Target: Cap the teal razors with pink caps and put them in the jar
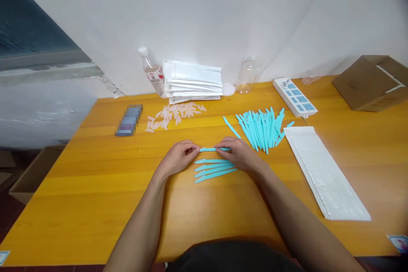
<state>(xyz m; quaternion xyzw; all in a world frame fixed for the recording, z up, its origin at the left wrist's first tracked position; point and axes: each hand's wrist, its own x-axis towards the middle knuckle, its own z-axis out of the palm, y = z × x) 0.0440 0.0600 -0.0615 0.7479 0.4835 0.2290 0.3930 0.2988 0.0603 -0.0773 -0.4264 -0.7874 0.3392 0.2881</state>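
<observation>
Holding one turquoise stick (208, 149) with both hands here, pretty much level over the desk (95, 204). Taking that stick as the middle of the clock, the left hand (181, 155) is at 9, thumb and fingers pinched together right at the stick's tip, so only the very end sits in them. The right hand (237, 153) is at 3, pinching it further along; a bare stretch shows between the two grips, and the far end runs back under the palm.

At 6, just below, there's a neat row of four more sticks (212, 170), lying side by side, their right ends near the right hand. One loose stick (231, 127) lies between 1 and 2, and the big messy pile (263, 129) is at 2, with a power strip (295, 97) beyond it. Scattered clear bits (175, 112) are between 10 and 11, in front of a stack of white packets (194, 78) at 11. Another white packet (328, 174) lies flat between 3 and 4, well apart from the fingers.
</observation>
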